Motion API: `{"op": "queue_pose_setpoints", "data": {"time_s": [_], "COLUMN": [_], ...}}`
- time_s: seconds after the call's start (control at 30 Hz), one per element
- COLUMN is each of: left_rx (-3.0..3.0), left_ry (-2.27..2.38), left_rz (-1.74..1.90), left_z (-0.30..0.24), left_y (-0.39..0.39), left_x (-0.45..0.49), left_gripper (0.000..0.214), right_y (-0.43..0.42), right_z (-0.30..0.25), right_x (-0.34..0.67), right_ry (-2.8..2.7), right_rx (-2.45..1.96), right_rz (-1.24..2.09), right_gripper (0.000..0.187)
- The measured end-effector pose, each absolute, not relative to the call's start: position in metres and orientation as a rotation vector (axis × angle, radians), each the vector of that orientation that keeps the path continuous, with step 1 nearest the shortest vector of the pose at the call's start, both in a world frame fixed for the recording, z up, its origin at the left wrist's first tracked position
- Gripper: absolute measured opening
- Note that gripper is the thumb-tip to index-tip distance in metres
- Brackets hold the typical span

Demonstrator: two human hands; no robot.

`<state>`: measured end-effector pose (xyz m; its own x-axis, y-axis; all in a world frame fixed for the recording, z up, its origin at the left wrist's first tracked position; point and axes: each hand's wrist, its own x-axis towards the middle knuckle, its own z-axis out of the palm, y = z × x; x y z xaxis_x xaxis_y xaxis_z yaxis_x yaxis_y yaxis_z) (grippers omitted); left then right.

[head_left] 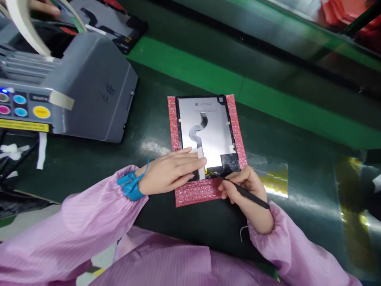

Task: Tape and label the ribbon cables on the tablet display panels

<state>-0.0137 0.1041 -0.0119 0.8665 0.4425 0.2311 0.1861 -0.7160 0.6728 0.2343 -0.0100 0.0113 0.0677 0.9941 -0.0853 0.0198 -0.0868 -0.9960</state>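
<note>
A tablet display panel [212,137] with a silvery back and black edges lies on a pink bubble-wrap sheet [196,192]. A curvy grey flex cable [195,133] runs down its back to a strip of white tape [201,169] near the lower edge. My left hand [175,169] rests flat over the panel's lower left, fingers stretched out by the tape. Black tweezers [247,193] are gripped in my right hand [245,186], their tip near a small yellow patch [206,171] beside the tape. Whether the tip touches it, I cannot tell.
To the left stands a grey tape dispenser [95,87] with coloured buttons. Behind it lies another panel [104,24], near part of another person's hand [44,7]. Clear sheets with yellow film strips [272,178] are on the right. Red packets [345,16] sit at the top right.
</note>
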Motion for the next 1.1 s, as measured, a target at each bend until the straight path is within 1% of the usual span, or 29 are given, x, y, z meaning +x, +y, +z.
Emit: {"op": "queue_pose_setpoints", "data": {"time_s": [0.1,0.2,0.27,0.43,0.57,0.8,1.1], "left_rx": [2.287,2.226,2.237,2.342,2.363,2.372,2.373], "left_ry": [0.500,0.491,0.469,0.411,0.392,0.351,0.336], "left_rz": [0.502,0.541,0.581,0.621,0.644,0.682,0.673], "left_z": [-0.0118,-0.0116,-0.0122,-0.0127,-0.0128,-0.0140,-0.0107], "left_y": [0.1054,0.1058,0.1058,0.1050,0.1046,0.1065,0.1058], "left_x": [-0.0116,-0.0105,-0.0106,-0.0117,-0.0116,-0.0098,-0.0140], "left_gripper": [0.050,0.059,0.064,0.067,0.087,0.106,0.108], "right_y": [-0.0121,-0.0108,-0.0088,-0.0061,-0.0078,-0.0080,-0.0077], "right_z": [0.0134,0.0155,0.0166,0.0175,0.0148,0.0137,0.0159], "right_x": [0.2331,0.2333,0.2337,0.2335,0.2341,0.2356,0.2358], "right_ry": [-1.167,-1.196,-1.217,-1.272,-1.292,-1.332,-1.355], "right_rx": [-1.364,-1.390,-1.398,-1.380,-1.389,-1.414,-1.436], "right_rz": [1.184,1.187,1.189,1.196,1.207,1.192,1.170], "right_gripper": [0.026,0.025,0.024,0.023,0.022,0.022,0.021]}}
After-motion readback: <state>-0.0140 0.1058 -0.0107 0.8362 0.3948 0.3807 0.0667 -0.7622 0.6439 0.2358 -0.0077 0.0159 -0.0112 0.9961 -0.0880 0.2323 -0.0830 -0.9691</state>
